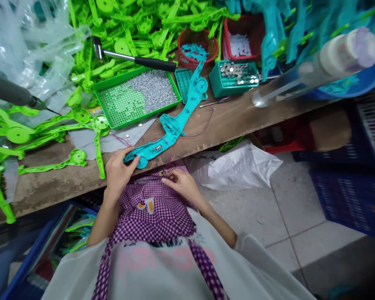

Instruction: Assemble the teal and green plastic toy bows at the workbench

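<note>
Your left hand (120, 168) is gripping the long turquoise plastic arm (189, 108) at the brown wooden bench's (231, 118) near edge; its long axis is slanting away rightward, tip pointing at the round red basket (189, 62). Your right hand (181, 183) is sitting narrow, hold unclear.

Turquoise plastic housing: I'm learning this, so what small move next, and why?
Probably raise the right hand toward the turquoise plastic housing: the hand seems to pinch a small piece apart from it, a thin wire runs up toward the housing, and the left hand holds the housing's near end.
</note>
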